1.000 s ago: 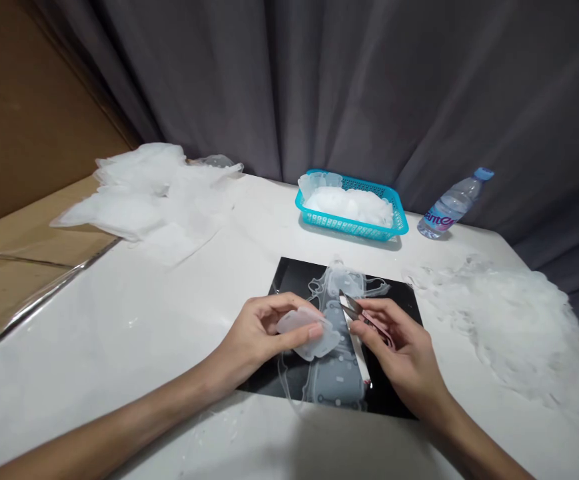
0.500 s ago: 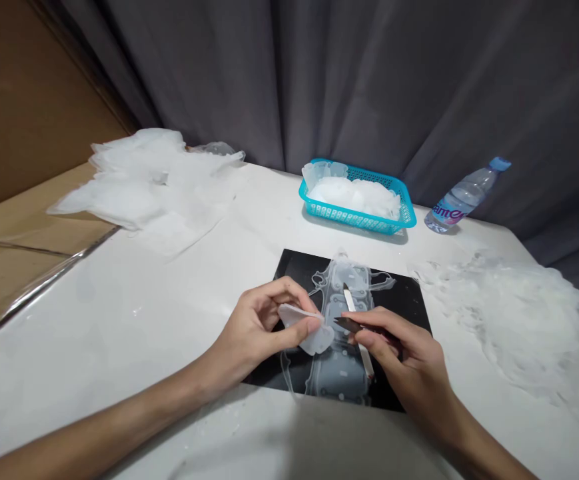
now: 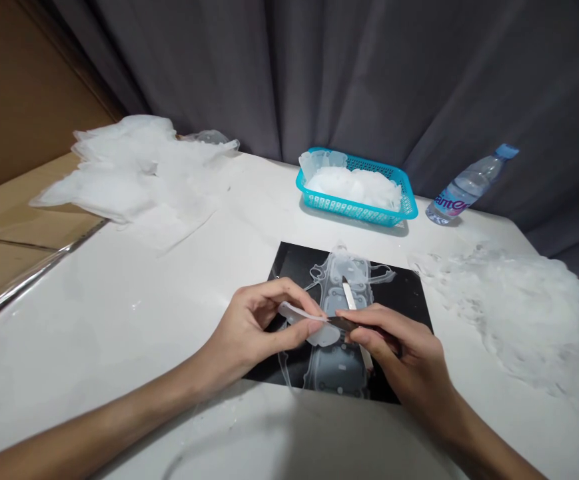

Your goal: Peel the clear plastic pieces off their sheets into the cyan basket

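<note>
Between the thumb and fingers of my left hand point(image 3: 282, 320) is a thin translucent plastic piece point(image 3: 324, 335), tilted nearly edge-on. My right hand point(image 3: 396, 343) grips small scissors point(image 3: 342, 323) with dark blades, whose tips meet the right edge of the piece. The fingers hide most of the scissors' handles. Below both hands, a black mat point(image 3: 412, 300) bears a translucent moulded sheet point(image 3: 339, 373) with rounded panels and thin looping strips. A slim white tool with a dark pointed tip point(image 3: 349, 295) lies across that sheet, partly covered by my right hand.
A blue basket point(image 3: 354, 209) of whitish translucent pieces stands at the back, with a tilted-looking water bottle point(image 3: 464, 190) to its right. Translucent scraps point(image 3: 529, 313) are heaped at the right. Stacked whitish sheets point(image 3: 119, 173) lie back left, beside cardboard point(image 3: 19, 247). A grey curtain hangs behind.
The plastic piece has turned from facing up to nearly edge-on. The scissors' blades, spread apart earlier, have swung left and come to the edge of the piece. The view has shifted slightly.
</note>
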### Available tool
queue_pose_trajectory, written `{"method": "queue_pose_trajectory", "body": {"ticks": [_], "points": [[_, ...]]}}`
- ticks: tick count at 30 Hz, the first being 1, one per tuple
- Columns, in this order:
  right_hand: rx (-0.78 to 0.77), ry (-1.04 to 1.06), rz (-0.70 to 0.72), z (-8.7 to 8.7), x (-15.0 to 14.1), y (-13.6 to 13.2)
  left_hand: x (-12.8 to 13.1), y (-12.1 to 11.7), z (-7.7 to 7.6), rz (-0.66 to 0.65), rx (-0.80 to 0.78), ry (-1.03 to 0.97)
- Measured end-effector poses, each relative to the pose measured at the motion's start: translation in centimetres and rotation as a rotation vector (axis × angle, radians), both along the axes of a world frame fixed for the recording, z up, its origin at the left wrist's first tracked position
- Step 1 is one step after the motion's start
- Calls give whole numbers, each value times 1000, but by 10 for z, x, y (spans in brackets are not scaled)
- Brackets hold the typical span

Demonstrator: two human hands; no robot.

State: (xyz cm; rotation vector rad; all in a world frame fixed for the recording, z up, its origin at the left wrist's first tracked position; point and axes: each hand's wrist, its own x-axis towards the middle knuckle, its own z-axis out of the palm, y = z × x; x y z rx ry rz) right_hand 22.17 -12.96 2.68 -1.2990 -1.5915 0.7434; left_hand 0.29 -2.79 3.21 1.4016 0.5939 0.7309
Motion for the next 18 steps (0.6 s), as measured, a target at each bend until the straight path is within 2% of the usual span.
{"method": "queue_pose_trajectory", "body": {"ticks": [18], "points": [[6, -14, 24, 3, -1, 1, -2, 0, -4, 2, 98, 45]]}}
